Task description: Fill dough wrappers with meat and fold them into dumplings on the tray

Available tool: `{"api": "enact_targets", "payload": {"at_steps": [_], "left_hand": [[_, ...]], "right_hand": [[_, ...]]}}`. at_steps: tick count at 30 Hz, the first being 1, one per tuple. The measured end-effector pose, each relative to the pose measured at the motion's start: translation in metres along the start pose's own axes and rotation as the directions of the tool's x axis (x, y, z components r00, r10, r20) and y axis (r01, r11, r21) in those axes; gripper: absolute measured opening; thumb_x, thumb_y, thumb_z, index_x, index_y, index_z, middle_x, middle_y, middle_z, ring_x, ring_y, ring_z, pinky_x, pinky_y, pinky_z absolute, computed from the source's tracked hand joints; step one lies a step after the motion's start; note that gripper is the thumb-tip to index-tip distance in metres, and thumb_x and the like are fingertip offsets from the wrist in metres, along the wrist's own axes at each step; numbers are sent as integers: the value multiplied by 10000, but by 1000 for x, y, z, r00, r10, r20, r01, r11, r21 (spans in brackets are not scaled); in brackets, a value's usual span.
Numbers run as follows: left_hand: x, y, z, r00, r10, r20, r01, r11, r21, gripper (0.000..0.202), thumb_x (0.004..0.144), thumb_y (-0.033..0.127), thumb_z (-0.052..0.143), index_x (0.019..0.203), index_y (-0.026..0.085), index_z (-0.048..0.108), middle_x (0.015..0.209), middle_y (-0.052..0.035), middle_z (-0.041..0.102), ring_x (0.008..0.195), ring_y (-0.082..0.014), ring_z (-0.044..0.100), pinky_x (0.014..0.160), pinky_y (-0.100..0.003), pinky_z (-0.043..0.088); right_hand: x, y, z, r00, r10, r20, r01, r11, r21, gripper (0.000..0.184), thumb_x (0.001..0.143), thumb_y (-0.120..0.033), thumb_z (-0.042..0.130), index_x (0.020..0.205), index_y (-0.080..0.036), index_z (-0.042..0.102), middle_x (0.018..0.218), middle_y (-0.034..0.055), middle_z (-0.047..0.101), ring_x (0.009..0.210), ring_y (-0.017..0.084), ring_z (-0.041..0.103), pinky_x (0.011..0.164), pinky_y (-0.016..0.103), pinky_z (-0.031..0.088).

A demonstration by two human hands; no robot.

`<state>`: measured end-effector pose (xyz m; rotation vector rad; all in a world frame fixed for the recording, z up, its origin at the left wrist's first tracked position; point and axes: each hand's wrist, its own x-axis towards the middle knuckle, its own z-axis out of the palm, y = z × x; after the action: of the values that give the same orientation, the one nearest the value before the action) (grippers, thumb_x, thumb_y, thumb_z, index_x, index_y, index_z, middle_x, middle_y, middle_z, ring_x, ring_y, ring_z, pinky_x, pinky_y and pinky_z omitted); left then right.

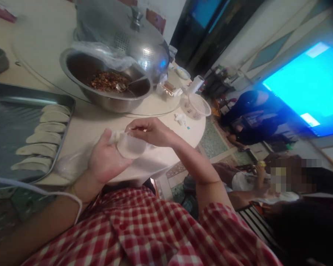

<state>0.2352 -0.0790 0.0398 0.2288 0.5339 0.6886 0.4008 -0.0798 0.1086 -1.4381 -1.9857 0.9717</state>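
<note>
A thin, pale round dumpling wrapper [131, 147] rests across the fingers of my left hand [104, 160], whose palm faces up with the thumb raised. My right hand [154, 132] pinches the wrapper's upper edge between thumb and fingers. Just beyond the hands stands a steel bowl [113, 105] of chopped brown filling [108, 80], with a spoon [121, 87] in it. On the left, a metal tray [65, 142] bears a row of several folded dumplings [44, 137]. Clear plastic [72, 162] lies on the table beside my left hand.
Behind the bowl is a large perforated steel colander [152, 51]. A white plastic basket [197, 107] and a wrapped package [169, 89] sit towards the right on the round table [166, 159]. People [244, 183] sit to the right, near a bright screen [308, 88].
</note>
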Motion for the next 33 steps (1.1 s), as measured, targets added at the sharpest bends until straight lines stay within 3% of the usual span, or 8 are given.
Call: {"api": "enact_targets", "payload": {"at_steps": [4, 7, 12, 16, 20, 23, 29, 33], "left_hand": [[-1, 5, 3, 995, 41, 93, -43, 999, 27, 574, 1048, 536, 311, 1342, 108, 556, 1301, -126, 732, 1444, -337, 508, 1200, -599, 400], [1, 12, 6, 992, 92, 82, -95, 995, 32, 488, 1049, 457, 375, 1380, 146, 554, 1314, -81, 730, 1407, -308, 552, 1196, -564, 420], [12, 27, 17, 983, 182, 14, -183, 981, 64, 395, 1039, 290, 413, 1396, 253, 580, 1153, -23, 789, 1159, -193, 718, 1066, -371, 564], [18, 38, 33, 985, 170, -39, -170, 985, 6, 423, 1058, 338, 354, 1371, 208, 608, 1122, -67, 799, 1049, -199, 759, 935, -334, 627], [25, 47, 39, 989, 121, -88, -129, 988, -88, 480, 1060, 395, 330, 1391, 171, 596, 1173, -86, 796, 1045, -207, 769, 904, -323, 641], [31, 53, 29, 994, 80, -80, -92, 983, -159, 496, 1052, 419, 330, 1429, 213, 578, 1231, -83, 784, 1099, -210, 761, 907, -323, 643], [34, 54, -9, 982, 28, 186, 10, 980, -199, 430, 981, 502, 497, 1316, 323, 699, 1385, -40, 704, 1292, -227, 664, 979, -321, 616], [30, 51, -20, 967, 13, 253, 44, 975, -218, 414, 923, 548, 612, 1281, 376, 729, 1404, -5, 677, 1367, -232, 596, 1026, -312, 587]], "right_hand": [[11, -9, -5, 990, 104, -90, -119, 978, -172, 151, 955, -190, 585, 989, -180, 732, 960, -3, 725, 675, 72, 599, 676, 203, 472], [17, -7, -16, 980, 40, -193, -82, 973, -214, 170, 960, -200, 580, 989, -158, 743, 962, 18, 727, 740, 95, 621, 744, 224, 482], [27, 14, -56, 902, 33, -431, -157, 954, -256, 227, 962, -249, 568, 1012, -132, 757, 800, 5, 690, 734, 125, 584, 743, 259, 465], [50, 37, -87, 824, 57, -564, -320, 867, -381, 295, 970, -222, 514, 1131, -120, 739, 863, 28, 722, 812, 153, 642, 799, 277, 487], [90, 52, -106, 842, 96, -530, -421, 731, -537, 368, 1005, -237, 461, 1267, -129, 694, 990, 72, 763, 947, 193, 695, 880, 308, 503], [122, 56, -114, 871, 124, -476, -420, 691, -588, 348, 984, -254, 523, 1258, -148, 710, 1058, 92, 778, 1012, 227, 711, 927, 341, 513], [171, 58, -117, 923, 171, -344, -378, 560, -737, 272, 919, -169, 600, 1138, -161, 761, 1150, 136, 780, 1114, 289, 707, 989, 393, 526], [182, 59, -108, 945, 172, -278, -327, 474, -817, 311, 874, -28, 567, 1111, -82, 760, 1233, 236, 737, 1197, 363, 661, 1039, 466, 494]]}}
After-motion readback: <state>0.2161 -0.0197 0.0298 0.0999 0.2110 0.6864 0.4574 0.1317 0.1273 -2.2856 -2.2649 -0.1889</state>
